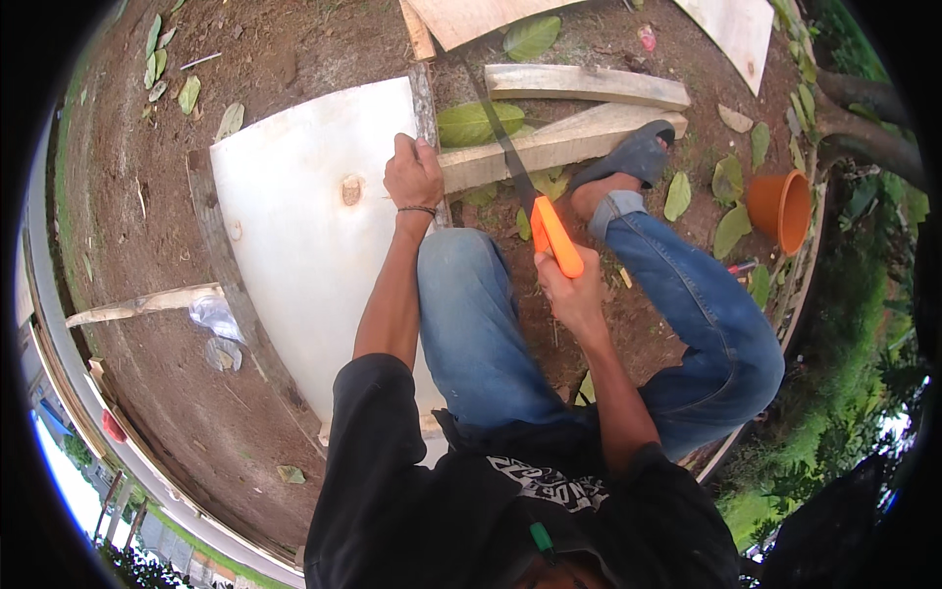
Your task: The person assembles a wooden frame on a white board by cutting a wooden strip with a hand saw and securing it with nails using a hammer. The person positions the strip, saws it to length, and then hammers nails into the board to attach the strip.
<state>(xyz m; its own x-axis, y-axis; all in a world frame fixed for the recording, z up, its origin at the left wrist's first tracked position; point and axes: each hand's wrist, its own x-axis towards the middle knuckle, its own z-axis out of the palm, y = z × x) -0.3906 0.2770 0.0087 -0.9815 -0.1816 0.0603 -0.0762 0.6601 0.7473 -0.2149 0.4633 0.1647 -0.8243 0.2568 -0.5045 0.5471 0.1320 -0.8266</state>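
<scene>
In my right hand (pixel 572 292) is the orange handle of a handsaw (pixel 556 239), with the fingers wrapped round it. Its dark, narrow blade slants away to the far left, over the timber, and its tip comes near the end of a wooden strip (pixel 425 95). My left hand (pixel 413 173), with a dark band at the wrist, is closed at the right edge of a pale plywood panel (pixel 312 206), gripping the strip that runs along that edge. The fingertips there are partly hidden. My left knee rests on the panel beside this hand.
Two thick timber pieces (pixel 587 85) lie on the ground beyond my sandalled right foot (pixel 628 162). More plywood (pixel 481 15) is at the far edge. An orange plant pot (pixel 780 211) lies tipped at right. Crumpled clear plastic (pixel 215 316) and scattered leaves are on the soil.
</scene>
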